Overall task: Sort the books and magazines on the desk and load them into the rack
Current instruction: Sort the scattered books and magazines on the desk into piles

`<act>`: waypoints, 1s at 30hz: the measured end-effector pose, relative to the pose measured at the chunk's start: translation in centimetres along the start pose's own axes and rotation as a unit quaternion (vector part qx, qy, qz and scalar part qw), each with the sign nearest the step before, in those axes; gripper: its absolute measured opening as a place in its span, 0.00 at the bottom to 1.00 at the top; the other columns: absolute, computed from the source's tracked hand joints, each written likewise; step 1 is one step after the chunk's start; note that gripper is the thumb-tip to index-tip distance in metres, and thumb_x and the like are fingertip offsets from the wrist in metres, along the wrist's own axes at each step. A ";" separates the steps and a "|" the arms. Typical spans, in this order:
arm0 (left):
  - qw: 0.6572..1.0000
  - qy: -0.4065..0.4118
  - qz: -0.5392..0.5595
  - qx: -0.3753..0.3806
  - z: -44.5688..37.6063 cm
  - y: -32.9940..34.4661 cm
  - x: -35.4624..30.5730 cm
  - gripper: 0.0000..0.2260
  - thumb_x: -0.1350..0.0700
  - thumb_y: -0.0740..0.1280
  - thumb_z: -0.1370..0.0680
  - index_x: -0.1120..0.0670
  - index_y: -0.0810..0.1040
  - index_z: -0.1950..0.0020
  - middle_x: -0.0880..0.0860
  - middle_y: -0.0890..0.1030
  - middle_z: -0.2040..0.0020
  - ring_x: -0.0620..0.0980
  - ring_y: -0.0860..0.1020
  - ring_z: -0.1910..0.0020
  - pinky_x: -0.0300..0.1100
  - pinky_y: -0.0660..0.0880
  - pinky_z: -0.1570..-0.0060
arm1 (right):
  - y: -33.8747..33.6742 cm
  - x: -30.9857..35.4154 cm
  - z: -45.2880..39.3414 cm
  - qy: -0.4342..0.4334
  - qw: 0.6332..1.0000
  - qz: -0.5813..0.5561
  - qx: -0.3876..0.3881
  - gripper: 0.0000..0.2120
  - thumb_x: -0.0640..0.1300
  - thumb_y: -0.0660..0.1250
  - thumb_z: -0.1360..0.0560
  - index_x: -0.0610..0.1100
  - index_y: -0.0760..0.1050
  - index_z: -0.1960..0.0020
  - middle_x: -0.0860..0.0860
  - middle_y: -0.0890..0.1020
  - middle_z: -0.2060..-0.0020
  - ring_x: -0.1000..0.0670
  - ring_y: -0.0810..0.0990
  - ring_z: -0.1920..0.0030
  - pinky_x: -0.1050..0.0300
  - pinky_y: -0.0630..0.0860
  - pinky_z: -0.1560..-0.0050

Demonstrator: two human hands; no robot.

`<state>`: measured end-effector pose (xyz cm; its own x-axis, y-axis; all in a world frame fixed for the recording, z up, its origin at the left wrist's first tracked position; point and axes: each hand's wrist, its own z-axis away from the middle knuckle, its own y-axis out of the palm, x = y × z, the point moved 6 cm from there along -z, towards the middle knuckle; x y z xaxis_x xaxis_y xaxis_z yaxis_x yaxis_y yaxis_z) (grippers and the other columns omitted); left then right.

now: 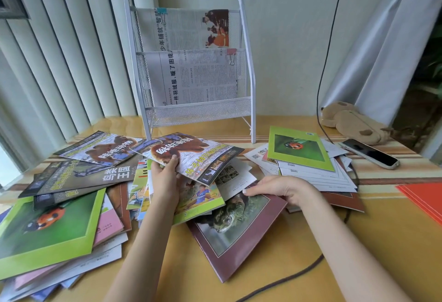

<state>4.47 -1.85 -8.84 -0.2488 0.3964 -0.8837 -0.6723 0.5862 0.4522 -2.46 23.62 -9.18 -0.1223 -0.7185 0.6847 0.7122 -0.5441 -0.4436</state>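
Observation:
My left hand grips the near edge of a bear-cover magazine, lifted a little above the pile in the middle of the desk. My right hand rests with curled fingers on the upper edge of a maroon frog-cover book. A white wire rack stands at the back of the desk with clipped newspapers in its two upper pockets. More magazines lie at the left, among them a green ladybird book and a second bear magazine. Another green ladybird book tops a stack at the right.
A phone and a brown plush toy lie at the right back. A dark cable runs across the desk near my right arm. Red folders sit at the right edge. Vertical blinds hang on the left.

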 end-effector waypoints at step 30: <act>0.987 -0.080 -0.128 0.060 0.1 0.6 0.5 0.08 0.61 0.65 0.26 0.60 0.70 0.48 0.58 0.75 0.61 0.55 0.76 0.67 0.45 0.72 0.66 | -13.9 -0.3 10.2 -0.083 0.939 -0.004 -0.332 0.10 0.44 0.68 0.24 0.42 0.81 0.45 0.43 0.81 0.46 0.46 0.79 0.54 0.53 0.74 0.52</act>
<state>4.06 -1.24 -9.01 0.0389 0.3249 -0.9449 -0.6094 0.7571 0.2353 -5.27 35.78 2.64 0.0234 -0.6663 0.7453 0.1157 -0.7387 -0.6640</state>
